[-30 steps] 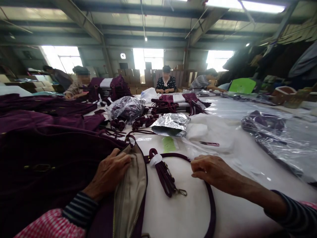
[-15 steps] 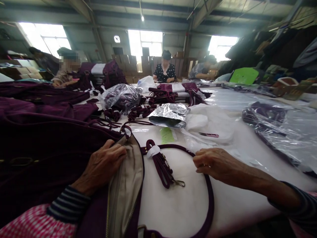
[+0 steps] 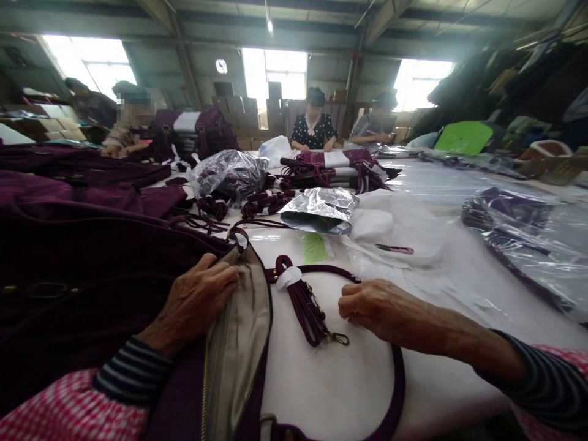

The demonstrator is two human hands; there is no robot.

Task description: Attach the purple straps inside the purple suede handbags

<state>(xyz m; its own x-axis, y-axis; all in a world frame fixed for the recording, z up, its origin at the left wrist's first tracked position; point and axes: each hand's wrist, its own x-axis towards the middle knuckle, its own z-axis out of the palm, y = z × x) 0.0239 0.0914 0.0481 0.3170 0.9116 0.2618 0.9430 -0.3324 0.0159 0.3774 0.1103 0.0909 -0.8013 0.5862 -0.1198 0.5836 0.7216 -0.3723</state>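
White table (image 3: 316, 386) bears an open, beige-lined bag (image 3: 241, 318), left grip (image 3: 195, 300) holding its edge, right grip (image 3: 381, 309) unclear.

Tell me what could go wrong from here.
The beige lining of the open purple handbag lies between the zipper teeth, so it might catch if zipped. The bundled purple strap, with its metal snap hook, lies within the handle's loop and could snag if the right hand drags the handle across.
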